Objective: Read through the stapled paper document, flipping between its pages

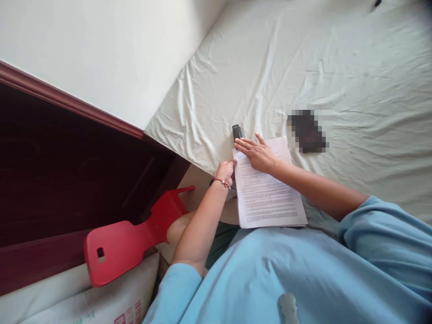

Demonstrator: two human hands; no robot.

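We see the right hand point(259, 157) laid palm-down across the top of the paper stack point(270, 198), fingers stretched out and pointing left, one splayed away from the rest. It grasps nothing that we can make out; the leading fingertips are right at the near end of a small black object point(237, 131). And over to the left hand point(225, 171): fingers curled in, a tip meeting the stack's left edge, though we can't tell whether it's pinching the sheets! That forearm reaches up steeply, a red bracelet point(222, 182) at the wrist, while the right forearm slants in from the side. The printed stack sits at the edge of the pale bedsheet point(354, 58), its lower end just beside the blue shirt point(270, 270).
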